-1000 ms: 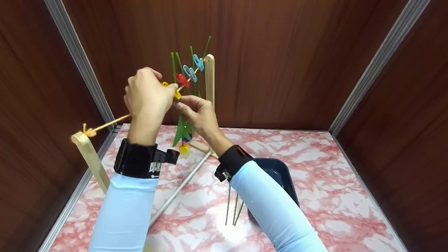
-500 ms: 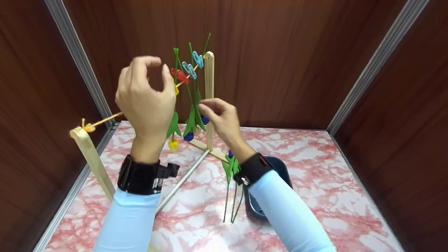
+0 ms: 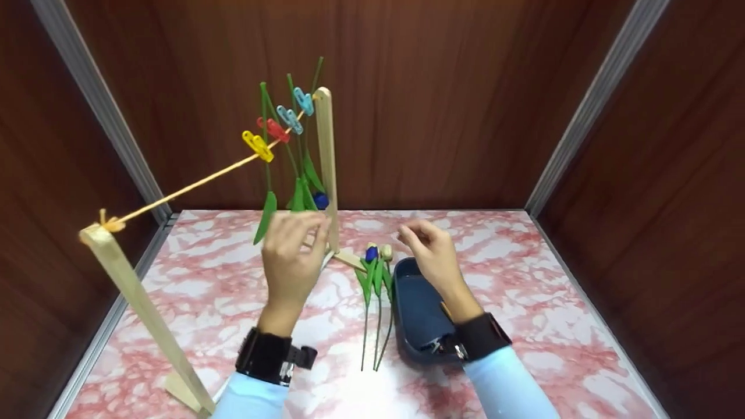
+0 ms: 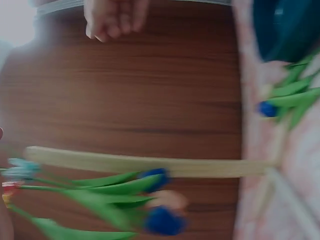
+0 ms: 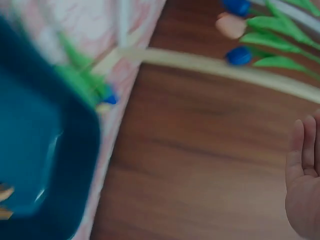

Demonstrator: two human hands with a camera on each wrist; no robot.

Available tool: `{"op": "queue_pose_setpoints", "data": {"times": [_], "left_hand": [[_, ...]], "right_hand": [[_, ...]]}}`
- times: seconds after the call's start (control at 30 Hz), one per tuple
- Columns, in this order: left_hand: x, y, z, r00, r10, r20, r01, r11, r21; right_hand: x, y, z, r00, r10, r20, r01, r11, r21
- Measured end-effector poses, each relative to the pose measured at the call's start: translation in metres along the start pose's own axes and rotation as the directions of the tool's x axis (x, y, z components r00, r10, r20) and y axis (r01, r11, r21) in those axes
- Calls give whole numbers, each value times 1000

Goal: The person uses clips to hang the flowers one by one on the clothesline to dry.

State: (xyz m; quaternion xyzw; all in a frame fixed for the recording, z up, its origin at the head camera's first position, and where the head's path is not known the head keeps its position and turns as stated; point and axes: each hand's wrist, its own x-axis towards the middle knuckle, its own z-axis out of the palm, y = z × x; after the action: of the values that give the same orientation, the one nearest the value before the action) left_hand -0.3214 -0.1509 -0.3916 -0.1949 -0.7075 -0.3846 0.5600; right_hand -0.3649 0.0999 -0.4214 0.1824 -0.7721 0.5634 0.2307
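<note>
My left hand (image 3: 294, 250) is in mid-air below the string (image 3: 198, 184), fingers loosely curled and holding nothing. My right hand (image 3: 435, 256), also holding nothing with fingers loosely bent, hovers above the far part of the dark blue tray (image 3: 416, 349). Along the string are a yellow clothespin (image 3: 258, 146), a red clothespin (image 3: 274, 130) and two blue clothespins (image 3: 290, 119). Artificial tulips hang head-down from them by green stems; a blue tulip head (image 3: 320, 201) shows, while my left hand hides others. Several tulips (image 3: 378, 279) lie on the table left of the tray.
Wooden posts (image 3: 327, 151) carry the string at both ends, the near post (image 3: 145, 308) rising at the left. Wood-look panels (image 3: 430, 105) enclose the pink marbled table (image 3: 535, 326). Small things, partly hidden by my right wrist, lie in the tray.
Both hands have let go around the yellow clothespin, drawn away from the string and come lower. The right hand moved right to the tray. The view has shifted slightly, and the yellow clothespin is uncovered.
</note>
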Motion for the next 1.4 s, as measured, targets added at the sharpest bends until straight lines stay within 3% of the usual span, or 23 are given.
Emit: {"op": "queue_pose_setpoints", "data": {"times": [0.1, 0.17, 0.3, 0.4, 0.5, 0.67, 0.77, 0.83, 0.9, 1.0, 1.07, 1.2, 1.3, 1.37, 1.4], "left_hand": [[-27, -14, 10, 993, -58, 104, 57, 998, 6], [-44, -21, 16, 978, -113, 173, 111, 994, 17], [-75, -33, 23, 923, -236, 303, 224, 972, 74], [-95, -38, 25, 866, -310, 392, 283, 951, 126], [-108, -41, 24, 824, -357, 440, 313, 934, 170], [-121, -46, 27, 795, -385, 469, 325, 923, 208], [-130, -45, 30, 773, -396, 496, 331, 918, 217], [-137, -44, 34, 753, -400, 523, 330, 917, 226], [-144, -43, 38, 727, -402, 556, 328, 916, 233], [-153, -41, 41, 683, -411, 604, 335, 911, 242], [-156, -40, 43, 652, -430, 625, 352, 901, 253], [-160, -39, 44, 625, -451, 637, 372, 890, 265], [-160, -37, 44, 624, -459, 633, 378, 886, 269], [-159, -36, 44, 618, -467, 632, 392, 880, 268], [-158, -35, 44, 618, -468, 632, 394, 879, 267]], "right_hand": [[-15, 20, -15, 998, 61, 7, -61, 995, -79], [-22, 35, -25, 996, 87, 22, -83, 984, -156], [-36, 60, -44, 982, 162, 94, -118, 925, -362], [-46, 73, -55, 956, 247, 155, -134, 843, -521], [-52, 82, -60, 927, 327, 183, -135, 748, -650], [-58, 88, -57, 876, 452, 168, -151, 589, -794], [-63, 87, -53, 815, 550, 181, -161, 516, -841], [-66, 87, -50, 774, 600, 202, -156, 490, -857], [-69, 88, -47, 738, 639, 219, -158, 479, -863], [-74, 99, -43, 710, 660, 247, -133, 470, -873], [-77, 119, -41, 711, 649, 271, -92, 467, -880], [-81, 151, -42, 710, 635, 304, -27, 456, -890], [-78, 136, -46, 697, 644, 316, -69, 498, -864], [-76, 119, -49, 712, 628, 314, -119, 549, -827], [-75, 106, -51, 730, 611, 306, -149, 579, -802]]}}
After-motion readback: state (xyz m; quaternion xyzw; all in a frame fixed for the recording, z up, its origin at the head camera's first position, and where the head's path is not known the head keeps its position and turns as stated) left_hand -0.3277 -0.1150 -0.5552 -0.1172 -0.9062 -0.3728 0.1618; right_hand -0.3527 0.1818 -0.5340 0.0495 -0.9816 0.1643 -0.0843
